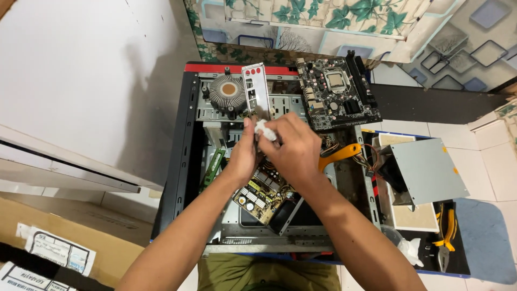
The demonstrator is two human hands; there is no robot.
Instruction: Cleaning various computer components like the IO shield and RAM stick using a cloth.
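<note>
My left hand [243, 155] holds the lower end of a thin silver metal back plate [255, 90] with cut-out holes, upright over an open computer case [177, 156]. My right hand [293, 152] presses a small white wad of cloth or tissue [265, 130] against the bottom of that plate. Both hands meet above the case's middle. A round copper-core cooler [226, 91] lies just left of the plate. A black motherboard [335, 92] rests tilted on the case's far right corner.
A circuit board [257, 198] and a green memory stick [214, 165] lie inside the case. An orange-handled brush [339, 154] sticks out behind my right hand. A grey power supply box [428, 171], yellow pliers [446, 233] and crumpled tissue [410, 250] sit right. Cardboard box [64, 237] at left.
</note>
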